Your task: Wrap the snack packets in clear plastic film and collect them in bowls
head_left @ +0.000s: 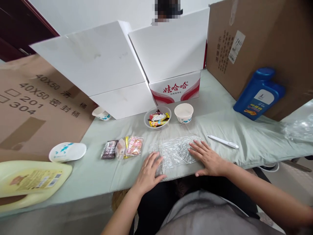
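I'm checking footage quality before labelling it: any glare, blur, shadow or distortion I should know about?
Head view: bright glints speckle the clear plastic sheet; head view: small print on the blue bottle is too soft to read; head view: shading darkens part of the right-hand brown carton; head view: pixelation masks a patch at the top.

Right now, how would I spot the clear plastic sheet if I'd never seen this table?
From the white boxes, come down the green cloth to its near edge, where the left hand and right hand rest. The sheet lies flat between them. Unlike the snacks on its left or white tool on its right, it is broad, transparent and crinkled.
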Tool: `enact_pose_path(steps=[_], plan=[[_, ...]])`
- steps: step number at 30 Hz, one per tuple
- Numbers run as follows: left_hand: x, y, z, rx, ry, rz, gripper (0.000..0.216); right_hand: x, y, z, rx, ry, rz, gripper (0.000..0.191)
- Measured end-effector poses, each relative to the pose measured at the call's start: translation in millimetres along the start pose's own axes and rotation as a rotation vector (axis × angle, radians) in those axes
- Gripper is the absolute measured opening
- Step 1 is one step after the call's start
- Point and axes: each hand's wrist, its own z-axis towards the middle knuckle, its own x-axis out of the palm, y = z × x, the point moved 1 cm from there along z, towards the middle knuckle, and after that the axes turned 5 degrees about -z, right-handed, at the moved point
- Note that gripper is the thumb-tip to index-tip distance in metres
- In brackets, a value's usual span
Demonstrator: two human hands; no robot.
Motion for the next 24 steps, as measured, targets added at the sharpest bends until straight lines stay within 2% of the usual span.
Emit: enact_pose_path(steps=[2, 4, 7, 11, 13, 16, 20, 24], plan=[[-5.1, 0.3, -13.0, 0.048, -0.017, -0.053, 0.044, -3.2, 3.3, -19.7, -0.045, 0.009, 0.043, 0.075], [-6.9, -0.7, -22.6, 0.088, -0.031, -0.094, 0.036, -4.3, 7.7, -36.7, -0.030, -0.022, 0.071, 0.049], [-6.3, -4.2, -30.3, 0.118, -0.057, -0.145, 0.029, -6.6, 13.4, -54.4, 0.010, -0.104, 0.120, 0.033], [-7.9, -9.1, -29.7, 0.053, -0.064, -0.255, 0.015, -13.4, 14.3, -62.0, 0.099, -0.210, 0.222, 0.026], [-9.9, -9.3, -25.0, -0.033, -0.072, -0.333, 0.018, -15.2, 11.6, -59.3, 0.186, -0.242, 0.265, 0.026], [-9.9, -5.8, -11.5, -0.217, -0.154, -0.389, 0.021, -13.2, 5.5, -48.0, 0.359, -0.258, 0.251, 0.029], [-1.5, -0.9, 16.5, -0.451, -0.235, -0.333, 0.023, -5.9, -1.5, -27.7, 0.576, -0.178, 0.077, 0.031], [8.5, -1.9, 40.2, -0.562, -0.255, -0.173, 0.018, -2.3, -3.4, -16.5, 0.667, -0.058, -0.106, 0.028]])
